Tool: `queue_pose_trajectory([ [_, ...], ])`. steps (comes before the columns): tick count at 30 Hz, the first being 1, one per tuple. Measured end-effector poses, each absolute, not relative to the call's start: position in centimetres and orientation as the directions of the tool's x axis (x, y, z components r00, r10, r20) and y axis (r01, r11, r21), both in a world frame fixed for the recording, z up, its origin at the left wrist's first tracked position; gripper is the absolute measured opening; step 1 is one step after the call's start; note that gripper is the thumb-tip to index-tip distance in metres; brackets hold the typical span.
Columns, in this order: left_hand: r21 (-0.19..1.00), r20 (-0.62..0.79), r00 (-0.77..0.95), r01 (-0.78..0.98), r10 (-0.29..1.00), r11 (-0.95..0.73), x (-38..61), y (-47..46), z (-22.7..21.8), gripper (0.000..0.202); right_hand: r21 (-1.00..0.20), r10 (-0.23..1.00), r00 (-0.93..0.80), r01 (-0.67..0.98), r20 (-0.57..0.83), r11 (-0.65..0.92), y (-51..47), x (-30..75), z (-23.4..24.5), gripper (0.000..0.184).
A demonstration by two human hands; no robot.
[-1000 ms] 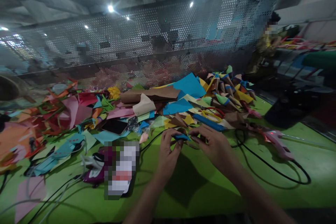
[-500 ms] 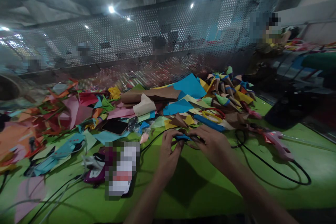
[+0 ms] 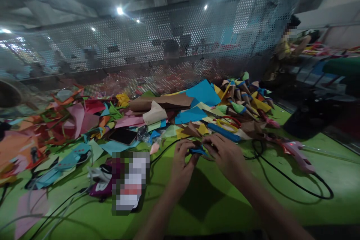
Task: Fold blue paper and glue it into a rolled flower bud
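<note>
Above the green table, my left hand pinches a small folded piece of blue paper between thumb and fingers. From the other side my right hand has its fingertips closed on the same piece, where a brown part shows at its edge. Fingers hide much of its shape. Right behind my hands lie a blue bar-shaped tool and scissors with red and yellow handles. A pink glue gun with a lit red light rests to the right.
Coloured paper scraps heap along the left and back. Paper cones pile up at the back right. A phone and a dark phone lie left of my hands. The glue gun's black cord loops on the right.
Both hands stay in nearly the same place. The blue paper has turned slightly between my fingers, and more of it shows now. My right fingers have shifted a little.
</note>
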State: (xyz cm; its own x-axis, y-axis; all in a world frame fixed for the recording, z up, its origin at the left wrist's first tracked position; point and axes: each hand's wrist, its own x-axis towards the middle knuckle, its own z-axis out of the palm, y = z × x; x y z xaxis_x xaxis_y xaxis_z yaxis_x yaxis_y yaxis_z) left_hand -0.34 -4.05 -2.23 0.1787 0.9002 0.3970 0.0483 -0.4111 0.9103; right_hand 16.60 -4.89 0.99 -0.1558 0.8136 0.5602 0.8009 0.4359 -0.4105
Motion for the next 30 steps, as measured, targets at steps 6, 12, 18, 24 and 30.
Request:
queue_pose_trajectory([
  [6, 0.902, 0.412, 0.175, 0.062, 0.894, -0.427, -0.2, -4.1, -2.1, 0.007, -0.612, 0.853, 0.054, 0.72, 0.52, 0.327, -6.2, 16.7, 1.3, 0.005],
  [12, 0.898, 0.419, 0.173, 0.067, 0.892, -0.435, -0.1, -4.2, -2.0, 0.007, -0.614, 0.873, -0.011, 0.706, 0.488, 0.352, -7.2, 16.5, 1.2, 0.005],
  [18, 0.885, 0.436, 0.181, 0.091, 0.881, -0.457, -0.1, -4.2, -2.1, 0.007, -0.606, 0.848, 0.01, 0.704, 0.53, 0.371, -6.7, 16.1, 0.2, 0.008],
  [24, 0.883, 0.44, 0.179, 0.093, 0.88, -0.461, -0.1, -4.2, -2.2, 0.006, -0.617, 0.848, 0.035, 0.701, 0.53, 0.357, -6.5, 16.0, 0.1, 0.011],
  [30, 0.87, 0.451, 0.187, 0.126, 0.873, -0.477, 0.0, -4.4, -2.1, 0.013, -0.574, 0.852, 0.049, 0.759, 0.521, 0.307, -6.2, 15.9, 0.2, 0.012],
])
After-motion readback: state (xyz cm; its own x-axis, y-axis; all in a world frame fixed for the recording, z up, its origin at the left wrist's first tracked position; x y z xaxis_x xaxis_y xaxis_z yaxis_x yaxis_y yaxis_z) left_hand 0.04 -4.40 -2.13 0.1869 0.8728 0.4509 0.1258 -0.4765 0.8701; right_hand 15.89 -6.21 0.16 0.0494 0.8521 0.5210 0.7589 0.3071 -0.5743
